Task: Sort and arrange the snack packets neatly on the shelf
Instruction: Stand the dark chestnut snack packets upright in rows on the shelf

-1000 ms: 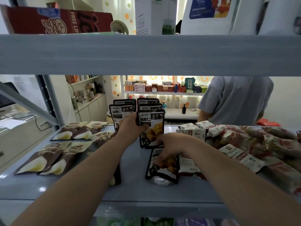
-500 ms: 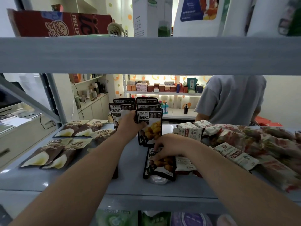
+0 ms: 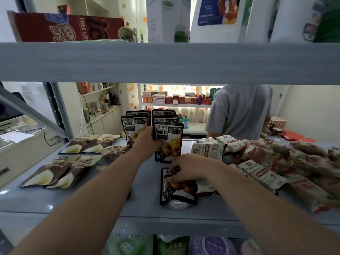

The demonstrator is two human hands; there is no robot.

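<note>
two hands meet at the centre of the frame. the left hand (image 3: 145, 142) grips the left edge of an upright black packet (image 3: 170, 144), which stands just in front of the other standing black packets (image 3: 135, 124). below it, the right hand (image 3: 185, 168) curls its fingers over the top of a flat black packet (image 3: 177, 190) lying on the grey shelf (image 3: 92, 203). brown packets (image 3: 55, 173) lie at left, and pale printed packets (image 3: 266, 173) are heaped at right.

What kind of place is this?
Probably a small shop or stockroom: snack packets lie grouped on a grey metal shelf, boxed goods line a lit shelf behind, the left hand holds an upright pouch, the right hand grips a flat pouch.
</note>
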